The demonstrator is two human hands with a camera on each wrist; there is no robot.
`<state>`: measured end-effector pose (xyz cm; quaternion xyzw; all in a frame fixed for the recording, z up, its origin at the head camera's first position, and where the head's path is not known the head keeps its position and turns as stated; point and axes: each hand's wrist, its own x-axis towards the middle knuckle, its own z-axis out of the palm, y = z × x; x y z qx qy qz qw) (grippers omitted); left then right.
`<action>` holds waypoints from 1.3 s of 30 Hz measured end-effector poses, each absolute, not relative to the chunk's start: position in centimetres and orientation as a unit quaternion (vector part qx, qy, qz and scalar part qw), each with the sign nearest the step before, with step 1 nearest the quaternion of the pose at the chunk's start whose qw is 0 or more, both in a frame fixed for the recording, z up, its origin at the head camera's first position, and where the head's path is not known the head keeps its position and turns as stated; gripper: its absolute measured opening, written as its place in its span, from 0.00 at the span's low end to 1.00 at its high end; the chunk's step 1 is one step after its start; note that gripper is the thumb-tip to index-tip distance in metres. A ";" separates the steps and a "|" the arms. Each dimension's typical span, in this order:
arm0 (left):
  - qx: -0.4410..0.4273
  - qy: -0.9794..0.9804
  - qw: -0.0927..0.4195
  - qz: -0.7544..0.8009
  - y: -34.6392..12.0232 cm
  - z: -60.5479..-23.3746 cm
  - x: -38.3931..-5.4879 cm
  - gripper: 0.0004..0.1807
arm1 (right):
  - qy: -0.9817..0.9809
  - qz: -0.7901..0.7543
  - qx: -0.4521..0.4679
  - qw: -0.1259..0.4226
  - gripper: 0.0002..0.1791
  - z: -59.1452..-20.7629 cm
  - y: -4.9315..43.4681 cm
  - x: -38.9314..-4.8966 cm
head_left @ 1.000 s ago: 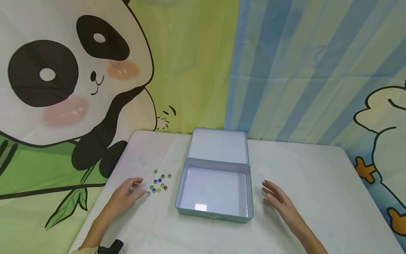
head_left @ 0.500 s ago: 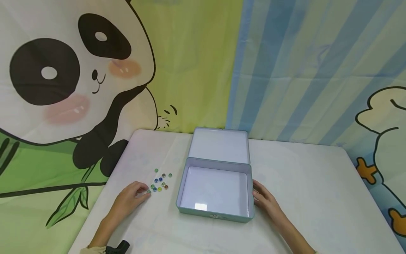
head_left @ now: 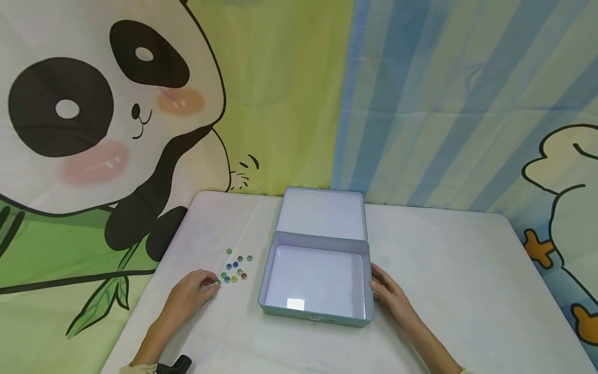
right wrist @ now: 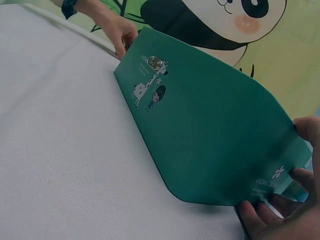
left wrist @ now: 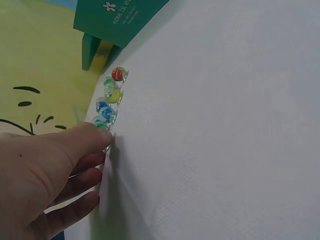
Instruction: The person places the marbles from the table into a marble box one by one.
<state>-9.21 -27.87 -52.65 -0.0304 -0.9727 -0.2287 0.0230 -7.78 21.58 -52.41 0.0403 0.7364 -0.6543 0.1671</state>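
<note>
A: Where are the hands?
B: The left hand (head_left: pixel 187 297) pinches one marble (head_left: pixel 217 282) between thumb and fingertips, at the near left edge of the scatter. The right hand (head_left: pixel 394 301) rests spread fingers against the box's right wall, not wrapped over the rim.
A: How would that marble handle?
B: It looks like glass, so I'd expect it hard, light and slippery, and quick to roll. Thumb and finger on opposite sides, at its widest, should hold best.
A: Lifted or down?
B: I can't tell.
A: And around it?
B: The other marbles (head_left: pixel 234 279) lie just beyond, on the white tabletop (head_left: pixel 444 254). Right of them sits the green box (head_left: pixel 308 314), lid (head_left: pixel 321 214) laid back. Probably stiff, thin tin; its side walls offer the surest hold.
A: Behind?
B: A panda curtain (head_left: pixel 280 104).
</note>
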 end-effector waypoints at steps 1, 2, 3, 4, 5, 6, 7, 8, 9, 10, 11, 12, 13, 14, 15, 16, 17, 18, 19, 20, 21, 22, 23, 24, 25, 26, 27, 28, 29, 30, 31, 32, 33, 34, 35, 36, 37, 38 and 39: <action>-0.030 -0.973 0.024 -0.230 -27.9 -52.6 -9.2 0.10 | 0.737 -0.654 0.040 0.167 0.34 -52.4 21.6 -7.8; -0.030 -0.972 0.024 -0.230 -27.8 -52.7 -9.2 0.10 | 0.737 -0.654 0.039 0.167 0.34 -52.5 21.6 -7.8; -0.029 -0.972 0.025 -0.231 -27.8 -52.7 -9.2 0.10 | 0.737 -0.654 0.037 0.167 0.34 -52.5 21.6 -7.8; -0.029 -0.972 0.026 -0.233 -27.8 -52.7 -9.2 0.10 | 0.737 -0.654 0.037 0.167 0.34 -52.5 21.6 -7.8; -0.030 -0.971 0.027 -0.235 -27.9 -52.8 -9.2 0.10 | 0.737 -0.654 0.036 0.168 0.34 -52.5 21.6 -7.9; -0.031 -0.971 0.029 -0.236 -27.9 -52.8 -9.2 0.10 | 0.737 -0.654 0.035 0.168 0.34 -52.5 21.6 -7.9; -0.032 -0.970 0.033 -0.237 -27.9 -52.9 -9.2 0.10 | 0.736 -0.654 0.035 0.169 0.34 -52.5 21.6 -7.9; -0.033 -0.970 0.039 -0.239 -28.0 -52.9 -9.2 0.10 | 0.736 -0.655 0.034 0.169 0.34 -52.5 21.6 -7.9; -0.035 -0.968 0.048 -0.244 -28.0 -52.9 -9.1 0.09 | 0.735 -0.656 0.033 0.170 0.34 -52.5 21.6 -7.9; -0.038 -0.966 0.059 -0.248 -28.1 -52.9 -9.1 0.09 | 0.734 -0.656 0.033 0.170 0.34 -52.5 21.6 -7.9; -0.042 -0.964 0.072 -0.253 -28.1 -52.9 -9.1 0.09 | 0.734 -0.657 0.032 0.171 0.35 -52.5 21.6 -7.9; -0.044 -0.961 0.083 -0.259 -28.1 -52.8 -9.1 0.10 | 0.734 -0.657 0.034 0.170 0.35 -52.5 21.6 -7.9; -0.047 -0.958 0.097 -0.267 -28.1 -52.6 -9.2 0.10 | 0.734 -0.657 0.035 0.170 0.35 -52.5 21.6 -7.9; -0.053 -0.954 0.112 -0.274 -28.0 -52.3 -9.3 0.10 | 0.733 -0.657 0.036 0.170 0.35 -52.5 21.6 -7.9; -0.062 -0.948 0.130 -0.283 -27.9 -51.9 -9.4 0.10 | 0.733 -0.658 0.037 0.170 0.35 -52.5 21.6 -7.9; -0.073 -0.944 0.145 -0.288 -27.8 -51.6 -9.5 0.11 | 0.733 -0.657 0.039 0.168 0.35 -52.5 21.6 -7.9; -0.083 -0.938 0.160 -0.295 -27.6 -51.1 -9.7 0.11 | 0.734 -0.657 0.040 0.168 0.35 -52.5 21.6 -7.9; -0.095 -0.933 0.172 -0.300 -27.4 -50.7 -9.9 0.12 | 0.734 -0.657 0.042 0.166 0.35 -52.5 21.6 -8.0; -0.109 -0.928 0.186 -0.305 -27.2 -50.2 -10.1 0.12 | 0.734 -0.657 0.043 0.166 0.35 -52.5 21.6 -8.0; -0.122 -0.923 0.195 -0.308 -26.9 -49.8 -10.3 0.12 | 0.735 -0.656 0.043 0.167 0.35 -52.5 21.6 -7.9; -0.134 -0.919 0.200 -0.313 -26.7 -49.4 -10.5 0.13 | 0.736 -0.655 0.041 0.167 0.35 -52.4 21.6 -7.9; -0.144 -0.916 0.201 -0.317 -26.4 -49.0 -10.7 0.13 | 0.736 -0.655 0.040 0.167 0.35 -52.4 21.6 -7.9; -0.155 -0.913 0.200 -0.321 -26.0 -48.7 -10.9 0.14 | 0.736 -0.655 0.038 0.167 0.35 -52.4 21.6 -7.9; -0.167 -0.910 0.197 -0.325 -25.7 -48.2 -11.1 0.14 | 0.736 -0.655 0.036 0.166 0.35 -52.4 21.6 -7.9; -0.179 -0.908 0.192 -0.327 -25.3 -47.8 -11.4 0.14 | 0.736 -0.655 0.033 0.166 0.34 -52.3 21.6 -7.9; -0.192 -0.905 0.186 -0.330 -24.8 -47.3 -11.6 0.15 | 0.736 -0.655 0.029 0.166 0.34 -52.3 21.6 -7.9; -0.206 -0.902 0.178 -0.334 -24.3 -46.8 -11.9 0.15 | 0.736 -0.655 0.026 0.166 0.34 -52.3 21.6 -7.9; -0.220 -0.900 0.168 -0.337 -23.7 -46.3 -12.2 0.14 | 0.737 -0.655 0.026 0.166 0.34 -52.3 21.6 -7.9; -0.234 -0.898 0.155 -0.340 -23.1 -45.7 -12.5 0.14 | 0.737 -0.655 0.025 0.165 0.34 -52.3 21.6 -7.9; -0.248 -0.895 0.141 -0.343 -22.4 -45.1 -12.8 0.14 | 0.738 -0.654 0.026 0.165 0.34 -52.3 21.6 -7.9; -0.262 -0.893 0.127 -0.344 -21.7 -44.5 -13.2 0.13 | 0.738 -0.653 0.028 0.166 0.34 -52.2 21.6 -7.9; -0.275 -0.890 0.112 -0.346 -21.0 -43.9 -13.5 0.12 | 0.740 -0.651 0.029 0.167 0.34 -52.3 21.6 -7.9; -0.290 -0.887 0.099 -0.347 -20.2 -43.4 -13.9 0.12 | 0.740 -0.651 0.031 0.167 0.34 -52.3 21.7 -7.9; -0.303 -0.883 0.085 -0.348 -19.4 -42.9 -14.3 0.11 | 0.740 -0.651 0.033 0.167 0.34 -52.3 21.7 -7.9; -0.319 -0.878 0.072 -0.350 -18.5 -42.3 -14.6 0.10 | 0.739 -0.652 0.034 0.168 0.34 -52.3 21.7 -7.9; -0.335 -0.873 0.060 -0.350 -17.7 -42.0 -15.0 0.10 | 0.739 -0.652 0.036 0.168 0.34 -52.3 21.7 -7.9; -0.349 -0.868 0.048 -0.349 -16.8 -41.6 -15.4 0.10 | 0.738 -0.652 0.036 0.168 0.34 -52.3 21.7 -8.0; -0.364 -0.864 0.035 -0.347 -15.8 -41.3 -15.8 0.09 | 0.738 -0.653 0.037 0.168 0.34 -52.4 21.7 -8.0; -0.377 -0.860 0.022 -0.343 -14.9 -41.1 -16.2 0.09 | 0.737 -0.654 0.038 0.167 0.34 -52.4 21.7 -8.0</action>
